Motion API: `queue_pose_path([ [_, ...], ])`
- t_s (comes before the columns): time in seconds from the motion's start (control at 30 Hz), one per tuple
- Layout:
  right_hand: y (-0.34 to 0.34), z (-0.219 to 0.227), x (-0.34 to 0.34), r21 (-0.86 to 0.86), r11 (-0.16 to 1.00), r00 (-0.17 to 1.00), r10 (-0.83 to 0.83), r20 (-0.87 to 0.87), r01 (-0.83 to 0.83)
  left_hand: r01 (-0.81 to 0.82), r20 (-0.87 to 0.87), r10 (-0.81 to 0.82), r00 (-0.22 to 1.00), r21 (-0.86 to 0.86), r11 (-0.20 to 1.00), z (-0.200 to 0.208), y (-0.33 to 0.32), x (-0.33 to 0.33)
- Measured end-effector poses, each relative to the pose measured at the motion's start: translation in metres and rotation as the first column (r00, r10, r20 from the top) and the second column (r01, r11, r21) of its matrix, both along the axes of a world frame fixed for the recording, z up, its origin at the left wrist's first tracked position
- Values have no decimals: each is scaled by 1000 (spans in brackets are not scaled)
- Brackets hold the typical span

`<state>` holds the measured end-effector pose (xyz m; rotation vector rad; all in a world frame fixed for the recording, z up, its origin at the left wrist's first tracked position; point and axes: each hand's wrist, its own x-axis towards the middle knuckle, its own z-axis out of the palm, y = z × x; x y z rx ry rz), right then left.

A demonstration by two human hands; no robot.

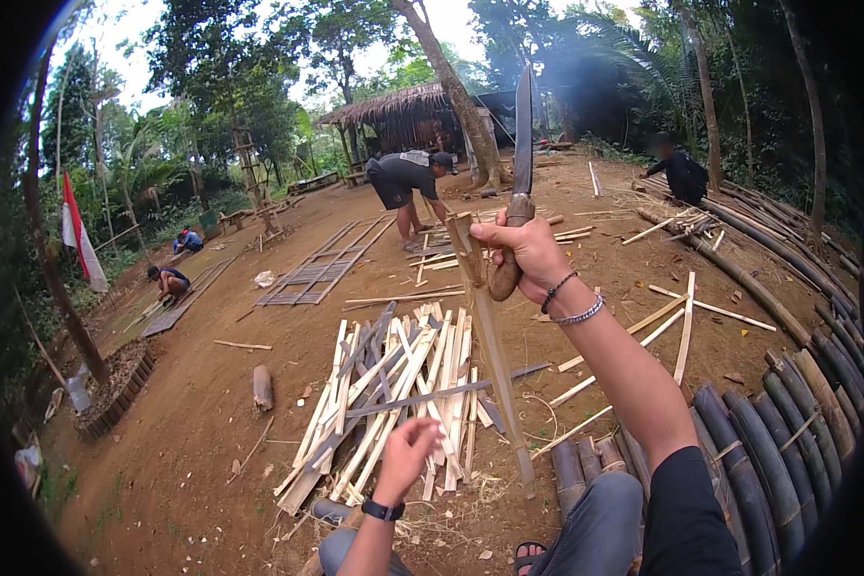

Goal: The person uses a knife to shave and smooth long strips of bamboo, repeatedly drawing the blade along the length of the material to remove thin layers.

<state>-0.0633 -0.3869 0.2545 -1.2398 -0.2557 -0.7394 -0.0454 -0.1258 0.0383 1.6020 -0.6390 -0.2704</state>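
Observation:
My right hand (533, 250) is raised and closed around the wooden handle of a machete (523, 134), its broad blade pointing up. Against the thumb of that hand stands the top of a long split bamboo strip (494, 355), which slants down toward the ground near my knee; whether the fingers grip it too, I cannot tell. Lower down, my left hand (411, 456) has loosely curved fingers, apart, with nothing in them. Just beyond it lies a heap of split bamboo strips (394, 374), pale and dark, crossing one another on the dirt.
Dark bamboo poles (749, 451) line the right side. A person in a cap (413, 178) bends over strips beyond the heap, near a bamboo lattice panel (326, 264). Other people crouch left and far right. A short log (262, 387) lies left; a thatched hut (394, 110) stands behind.

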Motion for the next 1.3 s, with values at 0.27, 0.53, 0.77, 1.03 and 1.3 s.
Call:
queue_pose_path([
  [0.27,44,-5,-4,-7,992,992,123,-11,-123,-57,542,225,809,-308,950,218,-56,17],
  [0.53,65,-11,7,-58,993,995,99,-4,-99,3,435,132,891,-296,955,213,-37,36],
  [0.77,65,-32,10,10,999,998,53,13,-53,6,351,113,930,-320,948,210,-26,37],
  [1.03,49,-81,19,359,921,983,176,-44,-149,-45,361,166,918,-319,947,208,-30,46],
  [1.3,29,-85,55,468,861,966,254,-50,-202,-31,395,195,898,-386,922,213,-56,63],
])
